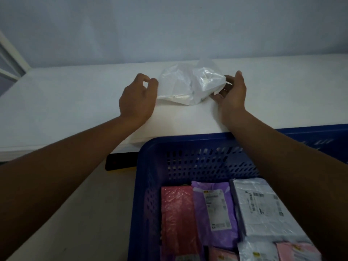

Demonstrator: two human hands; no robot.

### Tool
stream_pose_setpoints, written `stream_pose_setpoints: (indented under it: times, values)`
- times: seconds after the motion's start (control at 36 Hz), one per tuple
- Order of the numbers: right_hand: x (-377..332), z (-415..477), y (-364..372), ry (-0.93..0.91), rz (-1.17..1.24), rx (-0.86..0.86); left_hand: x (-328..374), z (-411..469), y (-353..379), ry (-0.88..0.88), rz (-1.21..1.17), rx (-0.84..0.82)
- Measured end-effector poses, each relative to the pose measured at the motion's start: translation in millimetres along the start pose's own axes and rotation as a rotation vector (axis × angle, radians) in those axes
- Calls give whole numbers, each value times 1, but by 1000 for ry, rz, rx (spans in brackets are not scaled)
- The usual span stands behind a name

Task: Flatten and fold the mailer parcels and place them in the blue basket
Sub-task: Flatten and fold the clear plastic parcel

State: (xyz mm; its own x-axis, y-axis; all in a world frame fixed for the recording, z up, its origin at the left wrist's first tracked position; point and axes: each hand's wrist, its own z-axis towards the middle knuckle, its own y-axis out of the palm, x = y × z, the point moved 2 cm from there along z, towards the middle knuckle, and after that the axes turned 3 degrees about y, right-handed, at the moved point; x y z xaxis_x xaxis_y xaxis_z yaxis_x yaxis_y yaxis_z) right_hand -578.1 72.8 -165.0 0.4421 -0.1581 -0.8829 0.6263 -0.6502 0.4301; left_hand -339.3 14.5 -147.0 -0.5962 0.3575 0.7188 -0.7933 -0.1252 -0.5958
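Nearest the camera, two bare forearms are reaching away over a blue basket point(150, 185), w/ elbows cut off by the frame's left and right edges. Basket is sitting at near right, its near end cropped by the bottom edge and its right rim partly hidden behind the right forearm.

Inside it, flattened parcels are lying side by side: a pink-red parcel point(178, 217) at left, a purple parcel point(212, 213) w/ a white label in the middle, a grey parcel point(261, 211) w/ barcodes at right. That's 3 showing clearly; approx 3 more pale and pink ones are peeking in along the bottom edge, too cropped to count for sure. Label text is too blurred to read.

Beyond the basket, a white table point(75, 102) is stretching across the view. One crumpled white mailer point(188, 85) is lying on it, between the hands, not yet flat.

Left hand point(138, 99) is touching the mailer's left edge, thumb and forefinger curled together; can't tell if they're pinching plastic. Right hand point(232, 92) is cupping the mailer's right end, fingers spread, w/ fingertips hidden under the plastic.

Lighting is dim. A dark flat object point(120, 161) is poking out under the table's near edge; can't make out what it is.
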Motion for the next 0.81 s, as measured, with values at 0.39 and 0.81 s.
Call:
stream_pose_setpoints:
  times: [0.39, 0.81]
  values:
    - [-60, -12, 52, -588, -423, 180, 73, 65, 27, 245, 226, -61]
    - [-29, -10, 109, -789, -1616, -145, 49, 54, 76, 296, 347, -201]
